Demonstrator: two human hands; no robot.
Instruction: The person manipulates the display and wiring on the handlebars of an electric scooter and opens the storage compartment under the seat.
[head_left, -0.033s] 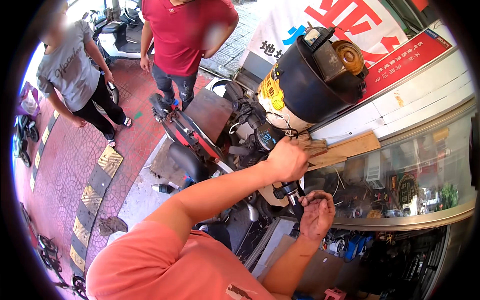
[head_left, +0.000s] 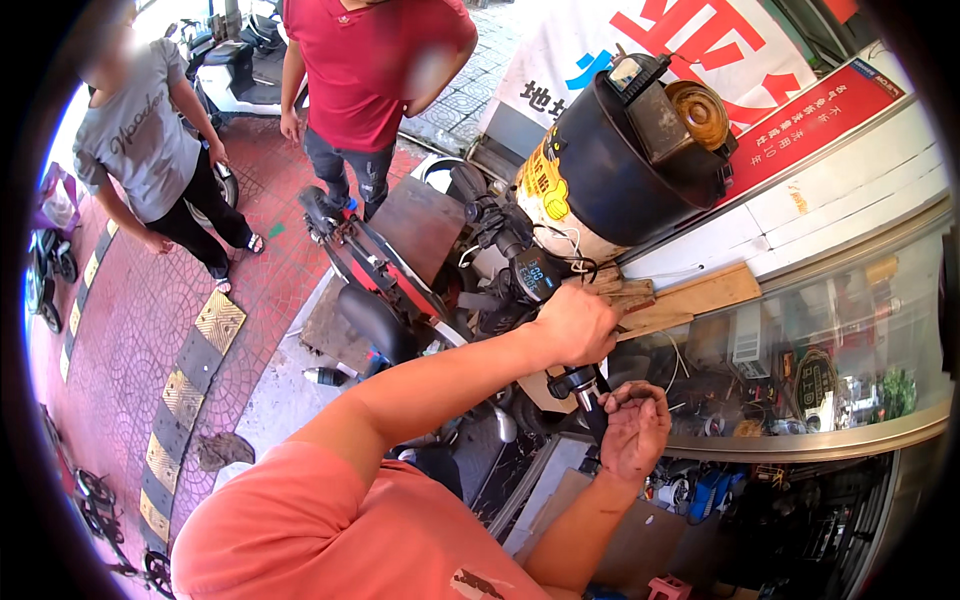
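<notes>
My left hand (head_left: 575,325) is closed around the handlebar of a red and black electric scooter (head_left: 390,275), just right of its small lit display (head_left: 535,275). Below it, the black handlebar grip (head_left: 588,392) sticks down toward me. My right hand (head_left: 632,430), dirty and palm up, curls its fingers around the lower end of that grip. Both forearms reach in from my orange-sleeved shoulder at the bottom.
A large black drum (head_left: 620,160) lies tilted on wooden boards (head_left: 700,295) atop a glass counter (head_left: 830,370) full of small parts. Two people, one in a red shirt (head_left: 370,70) and one in grey (head_left: 140,140), stand on the brick pavement beyond the scooter. Parked scooters stand behind them.
</notes>
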